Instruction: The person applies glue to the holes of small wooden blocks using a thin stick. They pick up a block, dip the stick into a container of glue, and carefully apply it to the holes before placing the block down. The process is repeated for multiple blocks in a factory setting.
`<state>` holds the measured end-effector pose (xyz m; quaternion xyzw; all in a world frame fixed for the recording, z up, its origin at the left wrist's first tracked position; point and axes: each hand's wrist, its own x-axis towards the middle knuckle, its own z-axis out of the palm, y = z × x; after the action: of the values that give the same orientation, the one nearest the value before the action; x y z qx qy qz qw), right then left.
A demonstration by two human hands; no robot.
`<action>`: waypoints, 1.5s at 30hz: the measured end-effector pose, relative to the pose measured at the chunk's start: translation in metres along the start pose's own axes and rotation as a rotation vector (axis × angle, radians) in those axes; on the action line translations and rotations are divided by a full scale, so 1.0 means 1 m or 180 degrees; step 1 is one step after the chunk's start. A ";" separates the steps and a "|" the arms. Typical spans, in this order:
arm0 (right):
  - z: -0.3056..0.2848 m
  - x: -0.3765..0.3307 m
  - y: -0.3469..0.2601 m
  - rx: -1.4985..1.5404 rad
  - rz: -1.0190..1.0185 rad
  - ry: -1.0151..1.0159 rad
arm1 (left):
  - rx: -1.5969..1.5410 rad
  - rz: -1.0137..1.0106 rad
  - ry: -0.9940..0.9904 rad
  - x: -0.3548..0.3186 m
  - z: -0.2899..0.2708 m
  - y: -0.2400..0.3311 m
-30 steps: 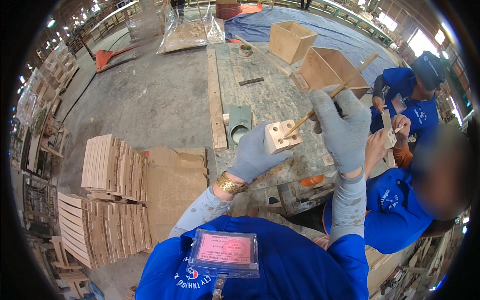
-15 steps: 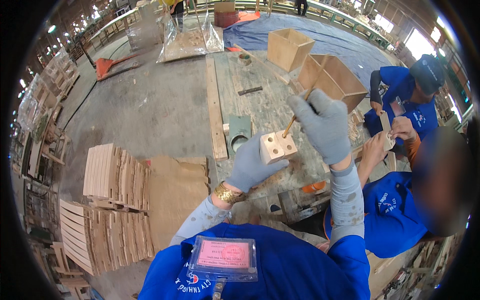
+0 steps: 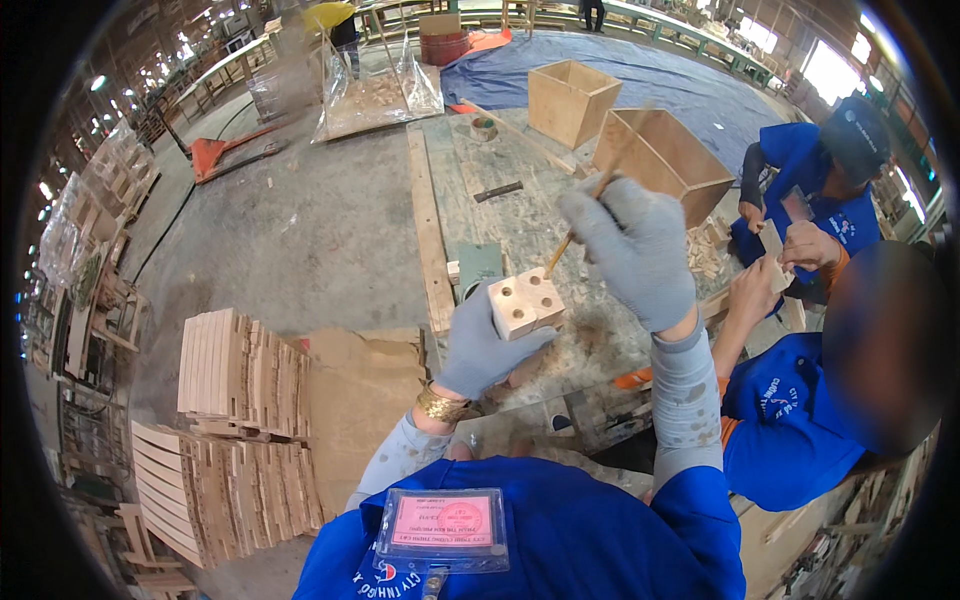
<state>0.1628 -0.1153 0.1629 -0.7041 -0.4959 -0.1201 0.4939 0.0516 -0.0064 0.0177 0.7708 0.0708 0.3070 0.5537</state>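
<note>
My left hand (image 3: 480,345), in a grey glove, is closed around light wooden pieces (image 3: 522,318) held together, their end faces with round holes turned up. My gloved right hand (image 3: 640,245) grips a thin wooden stick (image 3: 563,250) slantwise. The stick's lower tip is at the far edge of the wooden pieces, near a hole; whether it touches cannot be made out. Its upper part is blurred. Just beyond my left hand lies a green flat thing (image 3: 480,262) with a round rim partly hidden by the hand.
On the worktable lie a dark bar (image 3: 498,191), a small round container (image 3: 483,128) and small wooden pegs (image 3: 704,255). Two wooden boxes (image 3: 573,100) stand farther back. Stacked slats (image 3: 225,370) are at left. Two co-workers (image 3: 800,420) handle wood at right.
My left hand and the wooden pieces have shifted slightly left and nearer, with the holed faces tilted more into view. My right hand has moved a little left with the stick.
</note>
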 end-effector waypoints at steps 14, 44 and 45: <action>0.175 -0.070 0.175 -0.0661 0.0893 -0.1290 | 0.0703 -0.0521 0.0891 -0.049 -0.064 0.024; 0.134 -0.062 0.175 0.3058 0.2951 0.0483 | 0.0399 -0.0567 0.1123 -0.044 -0.058 0.011; 0.122 -0.050 0.161 0.3035 0.2774 0.0533 | 0.0353 -0.0531 0.1047 -0.041 -0.056 0.010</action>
<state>0.2314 -0.0481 -0.0216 -0.5326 -0.1237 0.2700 0.7925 -0.0149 0.0170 0.0212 0.7310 0.2409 0.3775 0.5148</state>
